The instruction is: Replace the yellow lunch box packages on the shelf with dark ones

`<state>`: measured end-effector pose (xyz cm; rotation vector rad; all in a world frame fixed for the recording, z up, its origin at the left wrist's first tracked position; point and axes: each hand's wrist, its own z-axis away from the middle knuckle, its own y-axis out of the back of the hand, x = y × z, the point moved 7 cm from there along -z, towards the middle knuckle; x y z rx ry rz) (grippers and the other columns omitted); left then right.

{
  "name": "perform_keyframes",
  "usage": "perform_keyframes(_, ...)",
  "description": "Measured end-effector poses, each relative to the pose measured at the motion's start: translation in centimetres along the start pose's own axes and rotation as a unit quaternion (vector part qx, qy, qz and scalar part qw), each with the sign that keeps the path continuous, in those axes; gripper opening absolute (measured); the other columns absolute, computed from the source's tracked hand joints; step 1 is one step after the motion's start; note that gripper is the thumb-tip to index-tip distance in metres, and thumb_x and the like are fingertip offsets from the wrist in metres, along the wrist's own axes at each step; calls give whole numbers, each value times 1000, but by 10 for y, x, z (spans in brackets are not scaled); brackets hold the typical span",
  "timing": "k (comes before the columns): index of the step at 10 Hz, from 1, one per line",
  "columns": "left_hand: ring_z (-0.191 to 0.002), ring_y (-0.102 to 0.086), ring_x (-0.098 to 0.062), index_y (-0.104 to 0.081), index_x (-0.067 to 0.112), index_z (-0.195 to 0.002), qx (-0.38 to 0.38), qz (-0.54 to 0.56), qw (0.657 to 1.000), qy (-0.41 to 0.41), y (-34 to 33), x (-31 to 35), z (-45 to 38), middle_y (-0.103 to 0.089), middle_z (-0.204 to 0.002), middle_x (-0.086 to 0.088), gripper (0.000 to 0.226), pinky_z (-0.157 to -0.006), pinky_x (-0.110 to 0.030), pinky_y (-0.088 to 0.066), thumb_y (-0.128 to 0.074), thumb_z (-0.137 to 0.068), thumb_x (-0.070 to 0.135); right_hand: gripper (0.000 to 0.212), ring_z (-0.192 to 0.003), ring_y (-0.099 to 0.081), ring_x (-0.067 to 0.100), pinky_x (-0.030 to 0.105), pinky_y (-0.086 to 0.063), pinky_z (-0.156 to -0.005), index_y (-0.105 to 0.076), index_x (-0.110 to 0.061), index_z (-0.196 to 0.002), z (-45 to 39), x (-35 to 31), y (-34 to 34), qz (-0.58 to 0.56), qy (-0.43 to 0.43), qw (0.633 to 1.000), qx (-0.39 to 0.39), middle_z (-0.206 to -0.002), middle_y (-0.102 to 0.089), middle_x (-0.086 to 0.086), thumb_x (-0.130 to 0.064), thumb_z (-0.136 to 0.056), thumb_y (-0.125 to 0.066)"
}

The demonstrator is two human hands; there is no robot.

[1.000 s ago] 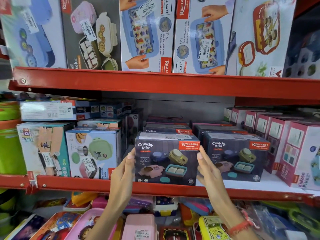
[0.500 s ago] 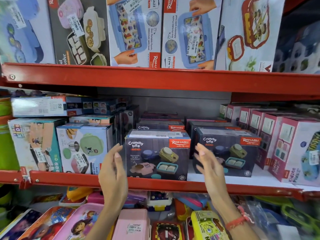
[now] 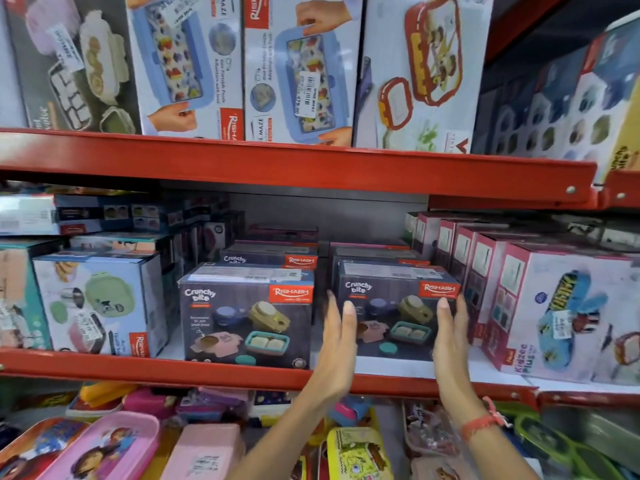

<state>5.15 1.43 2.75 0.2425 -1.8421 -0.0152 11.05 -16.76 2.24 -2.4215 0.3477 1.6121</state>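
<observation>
Two dark "Crunchy bite" lunch box packages stand side by side at the front of the middle shelf (image 3: 138, 370): the left dark package (image 3: 242, 323) and the right dark package (image 3: 391, 299). More dark packages (image 3: 270, 259) are stacked behind them. My left hand (image 3: 337, 344) is flat at the right package's left side, in the gap between the two boxes. My right hand (image 3: 450, 344) is flat at its right front corner. Both palms face each other with fingers straight; I cannot tell whether they press the box. No yellow package shows on this shelf.
Pink Kidzee boxes (image 3: 568, 317) crowd the right package's right side. A pale blue box with a green lunch box picture (image 3: 97, 299) stands left of the dark ones. The red upper shelf (image 3: 277, 168) hangs overhead. Loose lunch boxes (image 3: 114, 445) fill the level below.
My hands let go of the left dark package and moved right. They now flank the right dark package. My view has also shifted rightward.
</observation>
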Motion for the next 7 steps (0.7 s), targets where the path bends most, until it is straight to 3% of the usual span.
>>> perform_keyframes(1, -142, -24, -5, -24, 35, -149, 3, 81, 995, 55, 0, -14, -10, -25, -157, 13, 102, -121, -35, -16, -20, -63, 92, 62, -137, -22, 3, 32, -18, -115, -19, -34, -151, 0, -3, 2, -20, -18, 998, -55, -159, -23, -9, -55, -95, -34)
perform_keyframes(3, -145, -17, -4, -22, 45, -145, 51, 92, 994, 29, 5, -15, 6, -22, -157, 18, 96, -123, -43, -10, -19, -62, 93, 60, -134, -19, -6, 20, -16, -106, -20, -32, -150, 12, -15, 23, -45, -19, 995, -89, -152, -24, -21, -50, -95, -31)
perform_keyframes(5, -143, -29, -9, -31, 47, -142, 55, 60, 997, 2, 8, -18, 23, -34, -155, 10, 82, -120, -47, -20, -18, -72, 87, 62, -136, -23, -2, 25, -19, -109, -20, -41, -148, 28, -14, 35, -31, -12, 994, -109, -148, -26, -24, -55, -90, -35)
perform_keyframes(6, -138, -40, -9, -37, 36, -143, 58, 84, 995, -22, 12, -16, 30, -46, -149, 4, 69, -117, -39, -32, -20, -86, 70, 53, -138, -28, 3, 29, -23, -111, -21, -50, -143, 35, -13, 40, -16, 5, 994, -109, -148, -30, -21, -53, -92, -36)
perform_keyframes(7, -134, -43, -6, -41, 34, -140, 90, 27, 995, -33, 16, -11, 34, -49, -145, 8, 60, -114, -37, -35, -24, -90, 62, 54, -139, -27, 5, 36, -25, -116, -19, -47, -144, 36, -15, 45, 28, 40, 996, -72, -154, -29, -15, -52, -93, -38)
